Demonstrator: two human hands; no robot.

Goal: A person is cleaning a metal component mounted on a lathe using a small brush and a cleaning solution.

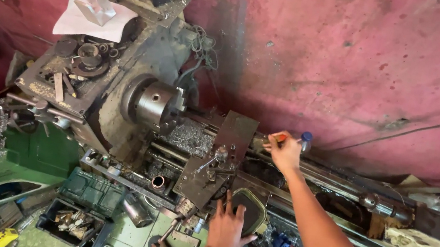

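The right hand [285,151] is extended across the lathe bed [334,187] to its far side, fingers closed around a small orange-handled tool [279,137], which it holds just beside a blue-capped object [306,137] near the pink wall [361,64]; what the tool's tip meets is hidden by the fingers. The left hand [226,226] lies open, fingers spread, flat on the near edge of the carriage [205,177], touching a dark rounded-rectangular plate [251,209]; this placement appears to brace the body while the other arm reaches over the machine. Left of the carriage, the three-jaw chuck [156,106] stands empty of any visible workpiece, with metal swarf [189,136] heaped on the bed just below it. Beyond the chuck, the headstock top [86,68] serves as a shelf: loose gears and small tooling lie there, and a creased white paper sheet [91,18] rests at its far end under a pale folded object. Below the chuck, on the tiled floor, a green toolbox [92,191] sits above an open black tray of mixed parts [73,223], and a metal cup [137,210] lies just right of the toolbox. No readable label or sign is discernible.
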